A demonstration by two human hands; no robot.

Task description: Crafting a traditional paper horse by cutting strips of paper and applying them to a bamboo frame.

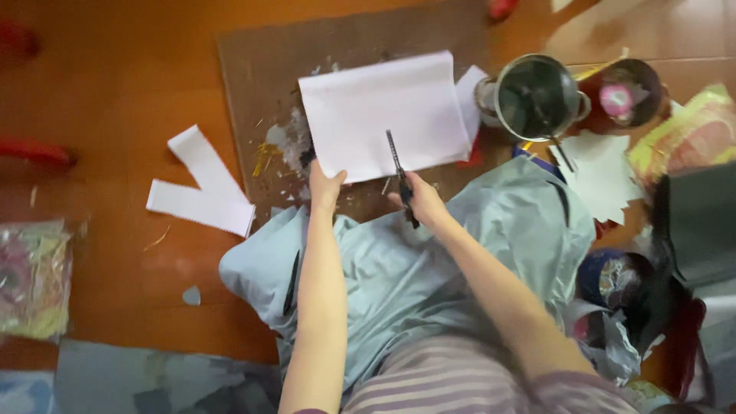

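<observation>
You are sitting on the orange-brown wooden floor (115, 92), and a large brown cardboard sheet (261, 69) is lying just beyond both of your hands. A pale blue-grey cloth (399, 261) is covering your lap, under your forearms. On the cardboard, the white rectangular paper sheet (383, 115) is resting, and your left hand (326, 188) is grasping its near left corner and lifting it a little. Your right hand (422, 199) is clenched around the dark handles of the slim metal scissors (397, 165), and the blades are pointing away from you, already inside the near edge of the sheet. The cut is looking short, I think, so most of the sheet is waiting uncut. To the left of your left hand, two white paper strips (203, 188) are lying crossed on the floor, seemingly finished pieces. To the far right of your right hand, a round metal pot (534, 96) is standing beside a dark round tin (629, 92).
</observation>
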